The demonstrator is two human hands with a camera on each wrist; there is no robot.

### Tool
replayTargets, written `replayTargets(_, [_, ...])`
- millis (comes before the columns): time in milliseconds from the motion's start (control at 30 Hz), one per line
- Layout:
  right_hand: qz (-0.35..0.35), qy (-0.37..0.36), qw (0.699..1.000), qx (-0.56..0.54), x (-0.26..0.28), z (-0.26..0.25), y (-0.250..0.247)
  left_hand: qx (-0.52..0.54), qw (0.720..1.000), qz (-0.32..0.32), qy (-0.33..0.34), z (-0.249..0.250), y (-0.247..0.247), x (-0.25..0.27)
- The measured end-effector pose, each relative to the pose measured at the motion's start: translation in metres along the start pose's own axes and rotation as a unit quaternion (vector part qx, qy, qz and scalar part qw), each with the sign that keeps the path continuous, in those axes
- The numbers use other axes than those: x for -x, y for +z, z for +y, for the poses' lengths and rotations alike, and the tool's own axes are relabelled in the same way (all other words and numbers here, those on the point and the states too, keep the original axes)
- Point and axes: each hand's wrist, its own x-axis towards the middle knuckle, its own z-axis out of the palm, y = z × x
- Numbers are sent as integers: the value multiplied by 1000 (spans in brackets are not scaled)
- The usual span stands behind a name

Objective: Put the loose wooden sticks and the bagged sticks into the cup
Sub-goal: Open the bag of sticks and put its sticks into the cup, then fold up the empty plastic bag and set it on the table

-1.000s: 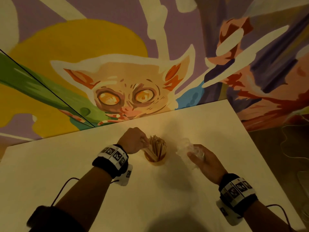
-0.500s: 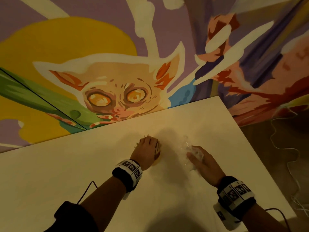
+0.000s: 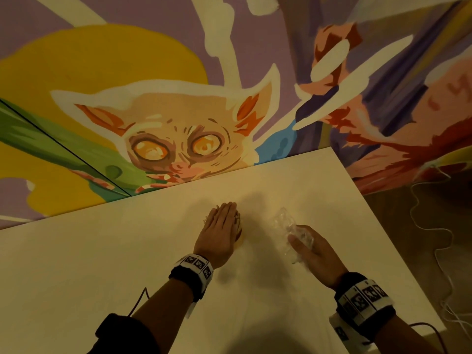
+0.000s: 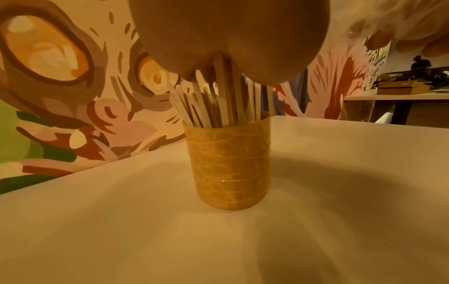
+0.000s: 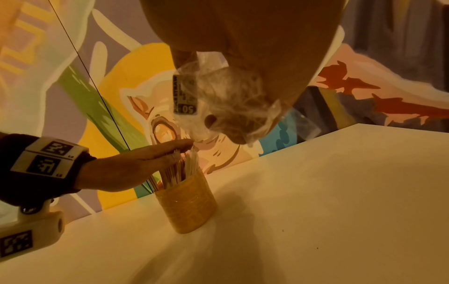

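Note:
An amber cup (image 4: 230,163) (image 5: 187,203) stands upright on the white table (image 3: 102,264), full of wooden sticks (image 4: 213,103) (image 5: 179,169) that rise above its rim. My left hand (image 3: 219,231) (image 5: 145,159) lies flat on the stick tops, fingers straight, and hides most of the cup in the head view. To the right, my right hand (image 3: 309,244) grips a crumpled clear plastic bag (image 3: 288,226) (image 5: 218,103) with a printed label, held above the table. No sticks show inside the bag.
A painted mural wall (image 3: 178,111) runs along the table's far edge. The table's right edge (image 3: 383,226) drops to a floor with loose white cables (image 3: 434,226). Another table with a box (image 4: 403,88) stands far off.
My left hand has gone from pinching sticks at the cup's side to lying flat on their tops. The right hand has kept the bag, shifting slightly.

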Motion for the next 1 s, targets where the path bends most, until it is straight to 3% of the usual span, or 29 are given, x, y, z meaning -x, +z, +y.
replayTargets(367, [4, -14, 1000, -28, 2, -5, -6, -48, 999, -24, 0, 0, 7, -2])
replayTargets(433, [0, -17, 999, -42, 4, -9, -7, -39, 999, -1, 5, 3, -3, -1])
replayTargets(533, [-5, -16, 998, -57, 6, -16, -10, -12, 995, 98, 28, 17, -25, 1])
replayTargets(600, [-10, -13, 998, -59, 8, -19, -11, 69, 982, 167, 58, 31, -36, 3])
replayTargets(633, [-14, -10, 998, -58, 8, -20, -13, 137, 974, 168, 64, 41, -43, 5])
replayTargets(700, [-28, -13, 998, -61, 11, -19, -16, 298, 949, 86, 49, 64, -55, 6])
replayTargets(800, [-59, -20, 997, -51, 15, -15, -23, 491, 870, -39, -8, 95, -55, -1])
replayTargets(867, [-76, -17, 996, -43, 19, -13, -28, 526, 850, -30, -25, 106, -48, -9])
replayTargets(1000, [-86, 12, 996, -35, 25, -3, -47, 529, 848, 25, -31, 113, -40, -25])
